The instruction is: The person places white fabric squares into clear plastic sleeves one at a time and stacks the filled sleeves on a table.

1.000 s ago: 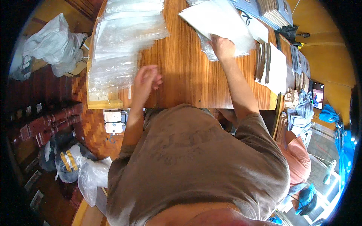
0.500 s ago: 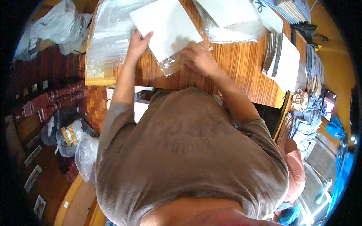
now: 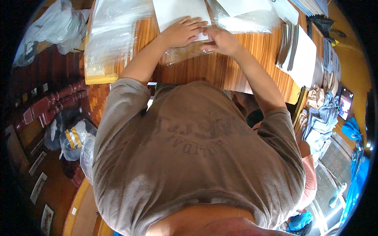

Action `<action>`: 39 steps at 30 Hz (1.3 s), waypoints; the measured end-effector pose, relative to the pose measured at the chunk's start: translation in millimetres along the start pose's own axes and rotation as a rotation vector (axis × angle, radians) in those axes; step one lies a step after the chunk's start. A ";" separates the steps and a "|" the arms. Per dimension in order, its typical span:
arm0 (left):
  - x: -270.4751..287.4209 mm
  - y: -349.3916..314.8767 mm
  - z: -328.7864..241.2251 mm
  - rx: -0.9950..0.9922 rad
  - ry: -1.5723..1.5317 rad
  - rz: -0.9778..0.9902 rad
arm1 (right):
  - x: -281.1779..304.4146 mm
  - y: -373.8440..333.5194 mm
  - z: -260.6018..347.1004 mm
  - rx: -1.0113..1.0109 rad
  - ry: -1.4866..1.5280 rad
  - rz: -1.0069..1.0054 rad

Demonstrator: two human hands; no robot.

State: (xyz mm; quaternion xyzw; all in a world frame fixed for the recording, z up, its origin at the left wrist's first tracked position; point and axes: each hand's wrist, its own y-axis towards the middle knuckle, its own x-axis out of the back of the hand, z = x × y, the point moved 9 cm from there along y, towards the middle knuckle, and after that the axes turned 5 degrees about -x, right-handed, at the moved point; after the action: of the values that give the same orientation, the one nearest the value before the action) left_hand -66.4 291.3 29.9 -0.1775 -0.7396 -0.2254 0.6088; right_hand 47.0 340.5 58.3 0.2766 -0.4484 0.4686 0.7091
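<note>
A white rectangular sheet (image 3: 179,10) lies on the wooden table, with the loose end of its clear plastic sleeve (image 3: 185,55) sticking out toward me. My left hand (image 3: 183,32) rests flat across the near part of the sheet, fingers stretched to the right. Beside it, at the sheet's near right corner, is my right hand (image 3: 223,41), its thumb apart from its bent fingers and nothing seen between them. The fingertips of both hands meet or nearly meet; exact contact is hard to see.
Clear plastic sleeves (image 3: 114,23) are piled at the table's left. Another white sheet (image 3: 248,11) on plastic lies to the right. Farther right sit a dark-edged stack (image 3: 287,47) and a white sheet (image 3: 303,59). Folded clothes (image 3: 319,114) and a lit phone (image 3: 345,103) are beyond the table.
The white sheet has turned straighter and shifted away from me. My left hand moved from its left edge to lie across it; my right hand moved slightly right and up.
</note>
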 end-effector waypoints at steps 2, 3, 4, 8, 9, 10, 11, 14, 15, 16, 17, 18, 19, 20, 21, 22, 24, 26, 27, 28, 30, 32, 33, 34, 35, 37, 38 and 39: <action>1.4 -4.9 -3.1 -0.056 0.014 -0.026 | 0.6 -4.9 -11.3 -0.081 0.022 0.074; 1.7 -6.0 -5.1 -0.082 0.021 -0.039 | 0.5 -6.9 -11.7 0.002 -0.013 0.039; 1.2 -6.1 -4.7 -0.093 0.025 -0.040 | 1.6 -7.0 -7.6 0.085 -0.050 0.002; 0.9 -7.6 -5.2 -0.111 0.025 -0.052 | 1.5 -9.4 1.0 0.105 -0.045 0.019; 1.3 -7.8 -5.4 -0.110 0.021 -0.058 | -2.2 -6.5 -4.2 0.036 -0.071 0.103; 2.5 -6.6 -6.3 -0.114 0.018 -0.071 | -4.6 -5.5 -11.6 -0.036 -0.098 0.188; 3.9 -5.3 -7.0 -0.118 0.015 -0.083 | -10.1 -6.9 -20.3 -0.107 -0.125 0.274; 1.7 -5.5 -4.1 -0.122 0.009 -0.118 | -7.4 -6.8 -24.0 0.018 -0.369 0.145; 0.0 -6.1 -3.1 -0.123 0.008 -0.129 | -13.6 -11.0 -25.4 0.050 -0.452 0.179; -0.7 -7.3 -1.8 -0.117 0.006 -0.127 | -16.6 -13.4 -18.0 0.081 -0.531 0.210; -1.9 -7.5 -1.6 -0.111 0.004 -0.125 | -19.3 -16.5 -11.2 0.112 -0.609 0.242; -2.7 -6.8 0.0 -0.105 0.001 -0.123 | -20.1 -21.7 -0.1 0.213 -0.669 0.260; -0.8 -5.5 0.6 -0.101 0.005 -0.140 | -13.8 -29.3 18.8 0.311 -0.727 0.281; -0.6 -5.0 0.3 -0.094 0.005 -0.156 | -14.2 -40.4 36.3 0.412 -0.781 0.304; -0.3 -5.5 0.6 -0.086 0.006 -0.171 | -18.5 -51.2 46.0 0.409 -0.722 0.336; 0.2 -5.7 -0.3 -0.088 -0.002 -0.188 | -22.7 -62.5 55.0 0.408 -0.663 0.369; 1.4 -7.8 -1.5 -0.090 -0.017 -0.222 | -19.9 -70.0 66.3 0.389 -0.605 0.362; 4.7 -8.3 -0.5 -0.095 -0.058 -0.229 | 27.7 -43.7 81.0 0.221 -0.476 0.053; 6.1 -10.4 0.3 -0.091 -0.077 -0.232 | 46.9 -31.6 86.4 0.142 -0.406 -0.099; 3.3 -10.0 1.5 -0.091 -0.028 -0.215 | 48.5 -19.2 83.5 0.079 -0.343 -0.134; -4.0 -8.6 5.4 -0.094 0.069 -0.174 | 32.5 -1.3 74.6 -0.048 -0.306 -0.123; -1.5 -5.6 1.3 -0.046 0.071 0.025 | 29.3 13.6 60.8 -0.126 -0.194 -0.206; -2.6 -4.0 1.3 -0.019 0.074 0.121 | 38.8 11.7 56.6 -0.144 -0.154 -0.280; 1.4 -6.1 0.2 -0.029 0.041 0.031 | 58.3 10.9 64.3 -0.151 -0.107 -0.346; 3.9 -8.2 0.9 -0.039 0.009 -0.060 | 71.1 9.1 68.0 -0.158 -0.060 -0.411; -0.3 -7.9 -2.9 -0.036 0.026 -0.015 | 52.9 17.1 51.1 -0.267 -0.082 -0.255; 1.8 -4.8 -2.7 -0.020 0.081 0.121 | 42.9 23.5 50.4 -0.309 -0.109 -0.107; -2.6 -4.6 -1.4 -0.005 0.137 0.257 | 31.3 25.2 47.1 -0.349 -0.135 0.042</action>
State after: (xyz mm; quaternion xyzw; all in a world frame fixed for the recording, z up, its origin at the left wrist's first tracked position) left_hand -67.2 286.7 27.0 -0.2563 -0.6670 -0.1590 0.6813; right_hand 11.2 325.5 106.6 0.1708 -0.5751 0.3787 0.7047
